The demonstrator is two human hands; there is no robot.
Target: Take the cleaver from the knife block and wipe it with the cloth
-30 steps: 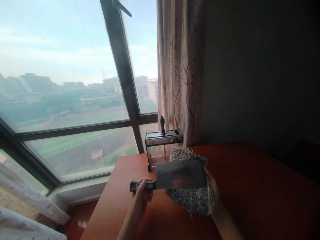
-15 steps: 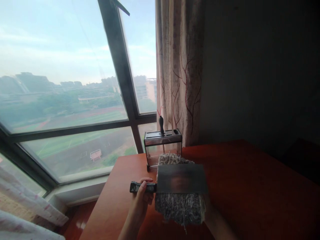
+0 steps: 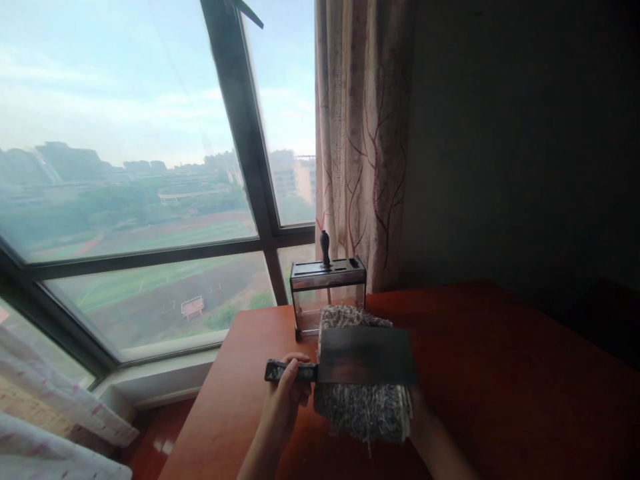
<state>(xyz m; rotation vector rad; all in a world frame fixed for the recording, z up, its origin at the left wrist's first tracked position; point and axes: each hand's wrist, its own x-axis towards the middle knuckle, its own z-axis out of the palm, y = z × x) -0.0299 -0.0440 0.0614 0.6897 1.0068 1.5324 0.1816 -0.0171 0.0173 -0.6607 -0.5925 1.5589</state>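
Observation:
My left hand [image 3: 287,397] is closed round the black handle of a cleaver [image 3: 367,355], thumb on top. The wide dark blade points right and lies flat across a shaggy grey cleaning rag [image 3: 363,412]. Above and below the blade the rag sticks out, with loose threads hanging from its lower edge. At the rag's right side is my right hand [image 3: 419,415], holding it from behind; its fingers are mostly hidden by rag and blade. Both things are held up over the table.
On the reddish wooden table [image 3: 500,373], behind the rag, stands a clear-sided knife holder [image 3: 329,270] with a dark-handled tool upright in its top. A window [image 3: 125,260] is at left, and a patterned curtain [image 3: 363,147] hangs behind the holder.
The view has shifted slightly, and the hands, cleaver and rag appear a little further right and higher. Both grips look the same.

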